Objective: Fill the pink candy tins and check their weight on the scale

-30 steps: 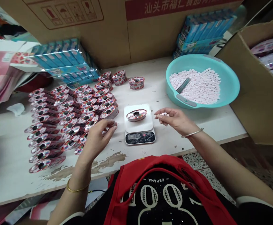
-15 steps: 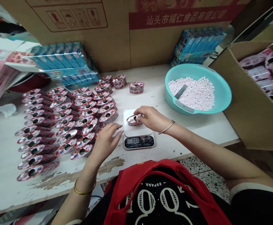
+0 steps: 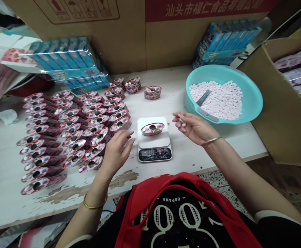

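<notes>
A small oval box (image 3: 152,129) with a round dark hole in its top sits on the white plate of a digital scale (image 3: 154,154). My right hand (image 3: 193,127) is in the air to the right of the scale, fingers curled around a few small pale candies (image 3: 183,124). To the left of the scale is my left hand (image 3: 118,148), fingers and thumb apart with nothing between them. Close behind it stand rows of similar red-and-pink oval boxes (image 3: 93,129). Pale pink candies (image 3: 224,100) fill part of a turquoise basin (image 3: 252,100), with a dark strip-like scoop (image 3: 203,97) lying in them.
One oval box (image 3: 152,92) stands alone behind the scale. Wrapped stacks of blue boxes (image 3: 70,63) are at the back left, and more blue boxes (image 3: 225,41) at the back right. An open carton (image 3: 284,113) of pink packs borders the table's right end.
My right hand has moved away from the oval box on the scale, to the right, with candies still in its fingers. My left hand has barely moved. The view has shifted slightly.
</notes>
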Motion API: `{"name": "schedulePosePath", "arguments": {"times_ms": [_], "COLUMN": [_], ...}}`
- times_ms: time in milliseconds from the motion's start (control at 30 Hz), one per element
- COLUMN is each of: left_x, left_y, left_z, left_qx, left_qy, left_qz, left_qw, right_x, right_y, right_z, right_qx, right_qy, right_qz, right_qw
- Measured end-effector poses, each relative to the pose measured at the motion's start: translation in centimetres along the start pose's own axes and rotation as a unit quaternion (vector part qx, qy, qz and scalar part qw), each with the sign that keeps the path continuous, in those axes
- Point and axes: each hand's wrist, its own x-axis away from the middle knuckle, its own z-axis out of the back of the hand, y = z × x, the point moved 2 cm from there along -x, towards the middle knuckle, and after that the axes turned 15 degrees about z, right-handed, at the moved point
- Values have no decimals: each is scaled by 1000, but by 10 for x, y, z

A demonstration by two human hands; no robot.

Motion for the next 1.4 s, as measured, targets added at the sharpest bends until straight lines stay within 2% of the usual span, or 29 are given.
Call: {"name": "schedulePosePath", "arguments": {"times_ms": [133,233,333,433,600,767,900,1000,1100,1167,1267,1400], "left_x": [-3,-6,-7,-6,-3,-10,-17,-15,-9,-4,0,1], "left_y": [4,8,9,9,14,29,34,26,15,9,6,6], "left_z": [-3,-6,-9,-15,-31,-45,-40,-32,-25,-22,-19,-14], "left_qx": [-9,-12,-27,-66,-140,-168,-136,-107,-84,-70,-50,-35], "left_qy": [19,28,34,35,35,37,66,66,57,54,58,75], "left_qz": [-16,-37,-50,-54,-66,-89,-59,-40,-17,-1,18,26], "left_qw": [1000,999,998,996,987,981,987,991,995,996,997,996], "right_x": [19,32,42,49,51,34,12,-1,-6,-6,-7,-7], "right_y": [18,36,54,66,64,34,17,18,22,22,18,13], "right_z": [40,61,73,75,57,8,-33,-50,-56,-55,-47,-23], "right_qx": [-20,-27,-53,-72,-38,25,105,170,202,180,107,21], "right_qy": [100,144,164,169,109,-8,-126,-169,-178,-168,-137,-68], "right_qz": [-36,-49,-66,-85,-64,17,89,133,156,150,104,4], "right_qw": [994,988,983,979,991,1000,982,962,950,958,979,997]}}
